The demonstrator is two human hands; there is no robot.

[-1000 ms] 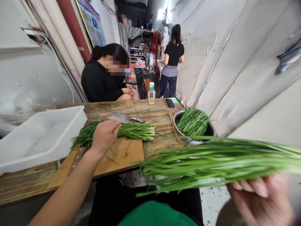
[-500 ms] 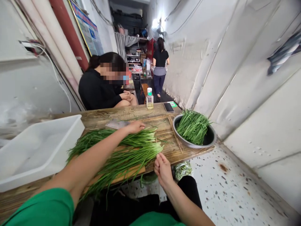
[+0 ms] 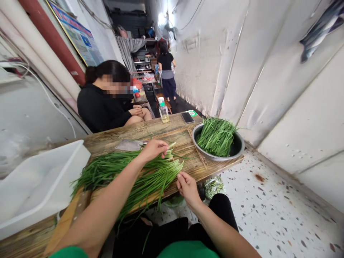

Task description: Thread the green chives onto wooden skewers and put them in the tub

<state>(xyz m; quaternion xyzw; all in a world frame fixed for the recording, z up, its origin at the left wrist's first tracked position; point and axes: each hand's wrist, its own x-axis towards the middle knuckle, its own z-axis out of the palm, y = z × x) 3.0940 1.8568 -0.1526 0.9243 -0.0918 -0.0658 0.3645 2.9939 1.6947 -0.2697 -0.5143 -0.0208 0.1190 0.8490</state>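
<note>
Long garlic chives [image 3: 150,175] lie in two loose rows on the wooden table, pale stem ends to the right and leaves to the left. My left hand [image 3: 154,149] reaches across the far row, its fingers closed around a few pale stem ends. At the near row's right end, my right hand [image 3: 187,187] pinches thumb to forefinger at the tip of the stems. A wide cleaver-like blade [image 3: 128,145] lies flat behind the far row, partly hidden by chives and my left hand. Under the near row, a wooden board [image 3: 67,218] shows in part.
A metal bowl [image 3: 197,147] heaped with chives stands at the table's right end, thin sticks [image 3: 197,148] beside it. A white tub [image 3: 71,168] is at left. A bottle [image 3: 163,111] and phone [image 3: 187,117] stand behind. One person [image 3: 100,104] sits opposite; another [image 3: 167,68] is farther back.
My left hand has shifted onto the far row's stem ends and lifted a few. My right hand stays at the near row's ends. The view has turned slightly right.
</note>
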